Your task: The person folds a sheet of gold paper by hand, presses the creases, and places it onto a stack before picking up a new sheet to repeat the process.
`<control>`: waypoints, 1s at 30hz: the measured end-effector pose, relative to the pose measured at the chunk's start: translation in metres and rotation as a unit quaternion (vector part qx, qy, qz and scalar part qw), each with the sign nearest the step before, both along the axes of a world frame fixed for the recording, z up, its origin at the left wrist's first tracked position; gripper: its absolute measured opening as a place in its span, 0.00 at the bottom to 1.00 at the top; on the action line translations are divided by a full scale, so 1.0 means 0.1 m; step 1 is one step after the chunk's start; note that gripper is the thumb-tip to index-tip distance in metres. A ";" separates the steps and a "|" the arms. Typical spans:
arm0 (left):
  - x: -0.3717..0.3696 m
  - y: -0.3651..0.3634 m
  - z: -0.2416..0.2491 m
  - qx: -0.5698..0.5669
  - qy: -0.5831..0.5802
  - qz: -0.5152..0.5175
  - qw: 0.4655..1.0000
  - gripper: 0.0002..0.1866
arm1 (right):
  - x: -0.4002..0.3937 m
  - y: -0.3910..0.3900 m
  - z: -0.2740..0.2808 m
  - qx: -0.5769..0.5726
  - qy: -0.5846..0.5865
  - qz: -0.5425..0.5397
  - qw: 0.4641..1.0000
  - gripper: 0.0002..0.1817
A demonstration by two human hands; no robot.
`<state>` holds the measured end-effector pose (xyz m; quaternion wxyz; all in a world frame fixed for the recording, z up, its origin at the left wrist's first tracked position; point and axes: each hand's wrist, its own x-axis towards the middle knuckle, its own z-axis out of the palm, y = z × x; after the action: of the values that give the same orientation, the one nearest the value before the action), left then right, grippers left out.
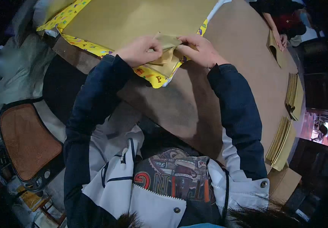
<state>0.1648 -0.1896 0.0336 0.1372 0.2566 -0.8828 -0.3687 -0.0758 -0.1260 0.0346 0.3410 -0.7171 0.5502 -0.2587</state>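
My left hand (143, 51) pinches the left side of a folded piece of brown paper (166, 57). At its upper right, the fingers of my right hand (200, 50) are closed on the same piece. Several folds and loose flaps show between the hands. Beneath it lies a large flat brown paper sheet (137, 21). Yellow printed paper (157, 79) with small coloured pictures sticks out from under that sheet along its edges and near corner. Part of the folded piece is hidden behind my fingers.
Two stacks of folded brown paper (294, 97) (281, 144) stand along the right edge of the brown table (240, 76). At the upper right, another person's hand (283, 41) rests by a curled brown paper piece (273, 49). A mesh-backed chair (29, 138) is at left.
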 end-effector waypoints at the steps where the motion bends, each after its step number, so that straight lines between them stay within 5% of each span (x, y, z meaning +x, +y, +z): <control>1: 0.00 0.01 0.01 -0.010 0.001 0.003 1.000 0.11 | 0.01 0.01 0.01 -0.001 0.000 -0.001 1.000 0.20; 9: -0.03 0.05 0.09 -0.024 -0.001 0.020 0.999 0.11 | 0.10 0.00 -0.02 -0.097 0.042 -0.035 0.994 0.22; 11: -0.07 0.10 0.18 0.082 -0.058 0.020 0.995 0.11 | 0.10 0.07 0.00 -0.092 0.063 -0.038 0.993 0.23; 13: 0.01 0.14 0.10 0.021 -0.016 0.047 0.999 0.11 | 0.18 0.07 -0.09 -0.248 0.111 -0.070 0.960 0.25; 15: -0.01 0.15 0.04 -0.060 0.044 0.045 0.996 0.11 | 0.18 0.11 -0.08 -0.229 0.106 -0.059 0.966 0.26; 17: -0.01 0.15 0.07 -0.022 0.009 0.051 0.998 0.11 | 0.20 0.13 -0.04 -0.204 0.027 -0.027 0.978 0.19; 22: 0.00 0.12 0.03 0.080 -0.009 0.078 0.994 0.10 | 0.24 0.18 -0.01 -0.165 0.047 -0.052 0.984 0.13; 30: 0.01 0.16 0.15 0.070 -0.009 0.075 0.995 0.10 | 0.21 0.16 -0.10 -0.175 0.025 -0.043 0.983 0.22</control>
<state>0.1661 -0.1733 0.0484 0.1379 0.3343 -0.8342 -0.4163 -0.0545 -0.1102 0.0246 0.1847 -0.7477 0.5348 -0.3476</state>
